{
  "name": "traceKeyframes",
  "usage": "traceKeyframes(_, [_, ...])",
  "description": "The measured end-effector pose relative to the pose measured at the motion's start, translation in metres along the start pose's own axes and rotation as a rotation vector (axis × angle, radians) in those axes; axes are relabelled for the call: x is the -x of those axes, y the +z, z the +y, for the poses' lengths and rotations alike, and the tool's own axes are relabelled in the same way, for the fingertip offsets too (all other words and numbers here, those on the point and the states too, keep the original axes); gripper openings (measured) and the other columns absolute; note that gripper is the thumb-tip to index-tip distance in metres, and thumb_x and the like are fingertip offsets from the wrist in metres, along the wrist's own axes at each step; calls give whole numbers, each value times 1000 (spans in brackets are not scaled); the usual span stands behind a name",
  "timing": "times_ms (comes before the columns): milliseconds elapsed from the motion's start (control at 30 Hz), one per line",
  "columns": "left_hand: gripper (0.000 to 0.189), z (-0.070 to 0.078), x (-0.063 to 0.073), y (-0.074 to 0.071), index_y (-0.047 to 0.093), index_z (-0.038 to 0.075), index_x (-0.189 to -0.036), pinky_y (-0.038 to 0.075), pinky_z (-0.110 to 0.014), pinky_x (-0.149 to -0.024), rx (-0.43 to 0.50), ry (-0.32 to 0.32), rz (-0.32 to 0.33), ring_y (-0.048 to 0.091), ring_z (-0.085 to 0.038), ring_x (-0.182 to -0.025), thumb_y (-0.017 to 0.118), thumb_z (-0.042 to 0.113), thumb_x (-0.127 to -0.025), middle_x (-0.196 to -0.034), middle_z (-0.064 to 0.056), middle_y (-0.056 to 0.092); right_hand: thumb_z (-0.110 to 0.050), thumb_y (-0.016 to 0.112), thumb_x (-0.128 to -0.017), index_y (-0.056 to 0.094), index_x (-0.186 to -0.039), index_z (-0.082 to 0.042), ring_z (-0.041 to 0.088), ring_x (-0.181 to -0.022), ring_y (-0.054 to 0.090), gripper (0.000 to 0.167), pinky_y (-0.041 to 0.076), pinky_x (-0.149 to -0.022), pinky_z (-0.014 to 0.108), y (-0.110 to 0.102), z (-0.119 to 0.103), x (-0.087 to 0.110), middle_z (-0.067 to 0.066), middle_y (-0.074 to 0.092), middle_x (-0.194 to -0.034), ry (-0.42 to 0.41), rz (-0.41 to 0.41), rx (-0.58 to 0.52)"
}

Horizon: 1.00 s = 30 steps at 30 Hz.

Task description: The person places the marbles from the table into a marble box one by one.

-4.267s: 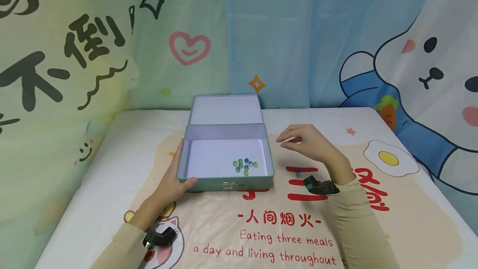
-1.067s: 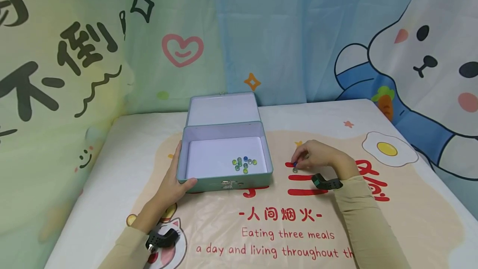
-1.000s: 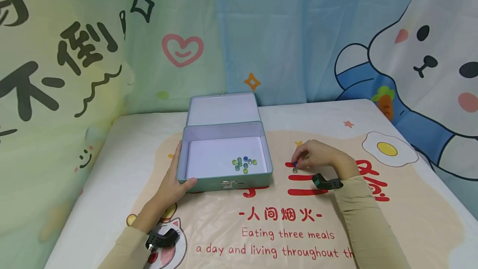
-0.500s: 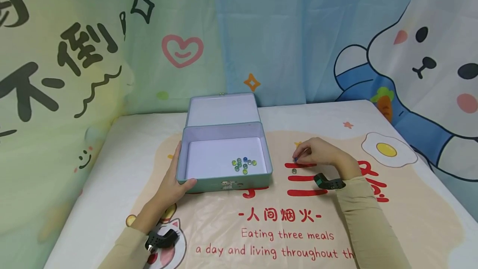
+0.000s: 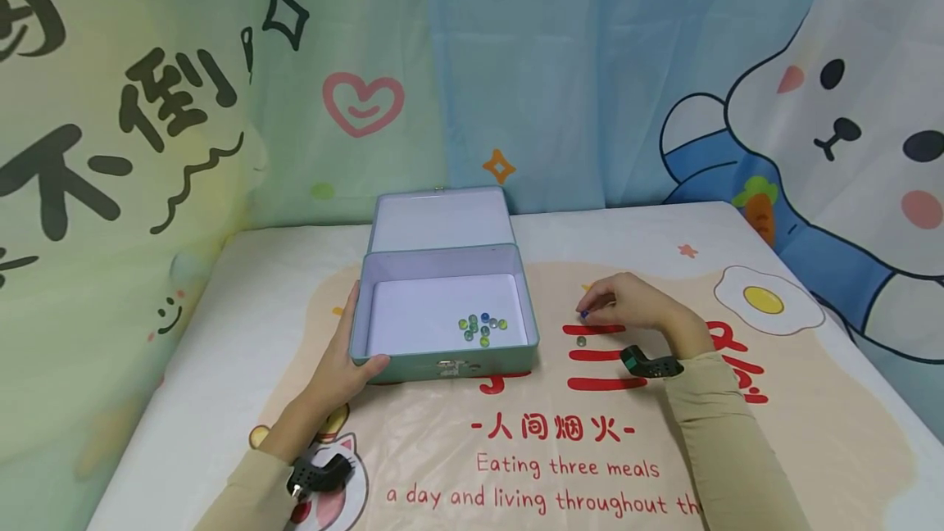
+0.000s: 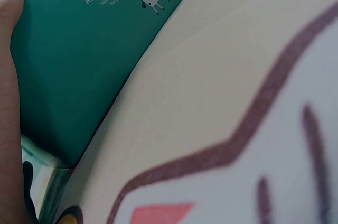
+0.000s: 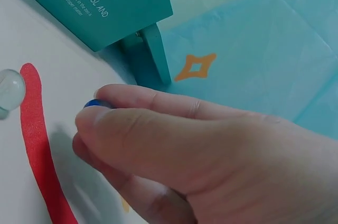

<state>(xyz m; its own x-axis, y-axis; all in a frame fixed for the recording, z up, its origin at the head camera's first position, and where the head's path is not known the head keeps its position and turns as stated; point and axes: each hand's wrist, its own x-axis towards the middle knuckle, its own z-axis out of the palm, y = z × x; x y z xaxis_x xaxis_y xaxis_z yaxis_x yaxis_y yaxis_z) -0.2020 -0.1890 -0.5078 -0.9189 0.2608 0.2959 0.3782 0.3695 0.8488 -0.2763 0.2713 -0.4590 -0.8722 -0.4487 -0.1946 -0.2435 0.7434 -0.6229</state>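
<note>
A green tin box (image 5: 494, 363) with a pale inside stands on the table, its lid (image 5: 441, 221) tipped back. My left hand (image 5: 341, 359) grips the box's near left corner, thumb on the front rim and fingers along the left side. Several green, clear and blue marbles (image 5: 484, 342) lie in the box, towards its near right. To the right of the box, my right hand (image 5: 630, 303) pinches a blue marble (image 7: 97, 102) between thumb and fingertips, just over the tablecloth. A clear marble (image 5: 581, 342) rests on the cloth just in front of those fingers.
The printed tablecloth (image 5: 568, 465) has red lettering, a cat and a fried egg on it. Behind the table hangs a patterned curtain (image 5: 524, 64), close to the upright lid. A dark band (image 5: 651, 362) sits on each wrist.
My right hand first came down to the cloth, then closed on the blue marble and raised it slightly, away from the clear one. My left hand has kept its hold on the box.
</note>
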Motion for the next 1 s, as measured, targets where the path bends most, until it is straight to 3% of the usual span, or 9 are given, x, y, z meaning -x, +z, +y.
traceKeyframes(233, [107,1,1,0,-5,32,-153,23,-67,-102,5,-12,5,18,-40,-142,71,43,-78,-161,-6,4,-21,74,-82,75,-100,-21,18,-93,56,18,47,-83,33,0,-4,0,-4,68,-99,-43,25,9])
traceKeyframes(467, [109,0,0,0,-4,21,-154,22,-68,-103,0,3,6,17,-40,-143,71,41,-78,-161,-4,3,-17,72,-84,74,-105,-17,16,-94,60,20,49,-86,34,0,-9,0,-3,69,-103,-83,57,-12])
traceKeyframes(700, [108,0,-1,0,-5,32,-153,21,-67,-103,7,1,3,16,-39,-143,71,44,-78,-161,-3,3,-16,69,-86,71,-111,-13,18,-99,61,25,51,-88,37,0,-15,-1,1,69,-108,-73,88,-38])
traceKeyframes(867, [109,1,-1,0,-6,25,-154,22,-68,-102,-6,4,-3,18,-41,-142,71,43,-78,-161,-6,3,-13,68,-87,70,-109,-9,18,-96,63,23,51,-89,39,1,-19,-2,2,70,-106,-78,112,-65])
traceKeyframes(1000, [108,2,-1,-1,-6,27,-154,22,-68,-102,-5,7,-7,18,-41,-142,71,43,-79,-161,-7,2,-11,69,-86,71,-105,-9,17,-92,63,19,53,-85,35,1,-23,-3,1,70,-102,-99,129,-61])
